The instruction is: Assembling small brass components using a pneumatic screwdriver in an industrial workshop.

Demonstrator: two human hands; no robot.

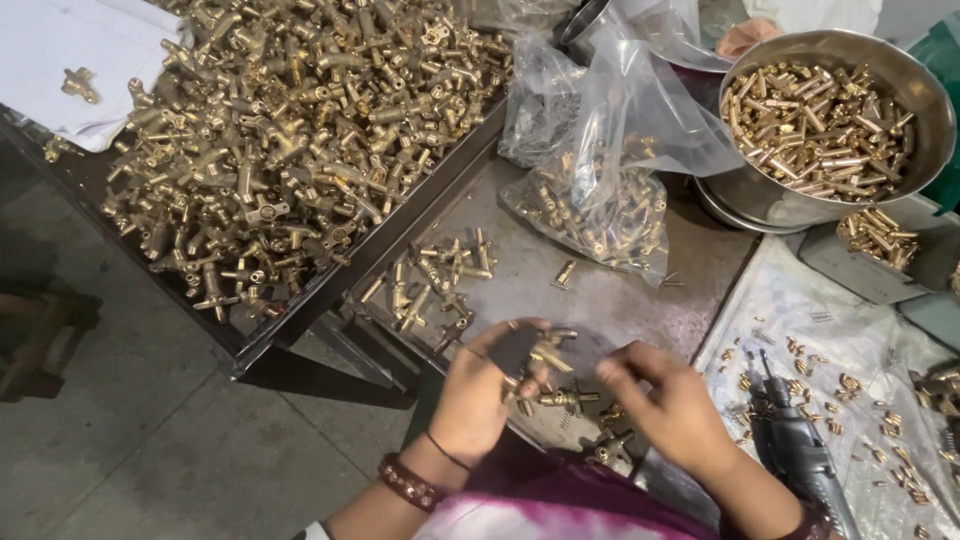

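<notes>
Assembling brass fittings at a metal bench, judged somewhere in mid-run. Already put together, by appearance: a small cluster of fittings just beyond the left hand, and a few more lying between and just below the two hands. Left to do, by the same judgement: a very large heap of brass bodies in the tray far up and to the left of the left hand, a steel bowl of short brass pins well beyond the right hand, a clear plastic bag of small parts straight ahead of both hands, and loose bits scattered on a plastic sheet to the right of the right hand. Far more unworked stock than finished pieces, so most of the run judged still ahead.

Left hand: fingers curled and closed around a brass fitting, held just above the bench with its end pointing toward the right hand. Right hand: fingers bent inward, thumb and fingertips pinched together close to that fitting; whether a small part was pinched there could not be told. Power drill lying just right of the right hand, untouched.
</notes>
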